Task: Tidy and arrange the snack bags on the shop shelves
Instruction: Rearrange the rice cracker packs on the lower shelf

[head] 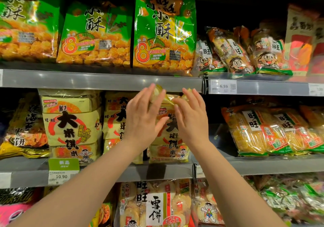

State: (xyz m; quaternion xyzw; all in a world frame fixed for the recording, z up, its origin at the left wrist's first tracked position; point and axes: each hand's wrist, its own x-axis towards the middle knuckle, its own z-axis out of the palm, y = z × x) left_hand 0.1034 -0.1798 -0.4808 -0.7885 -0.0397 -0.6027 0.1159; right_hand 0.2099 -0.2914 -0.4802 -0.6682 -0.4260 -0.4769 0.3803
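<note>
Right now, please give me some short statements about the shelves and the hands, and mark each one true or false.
1. Both hands, left hand and right hand, touch the pale yellow rice cracker bag on the middle shelf. True.
2. The tall green snack bags stand on the shelf above. True.
3. The white price tag reads 10.90. False: it reads 6.59.
4. The yellow bag lies flat. False: it stands upright.

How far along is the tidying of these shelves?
The green bags on the top shelf already stand upright. Both hands, left and right, are on a yellow bag in the middle shelf. The leaning packs at upper right look untidied.
</note>
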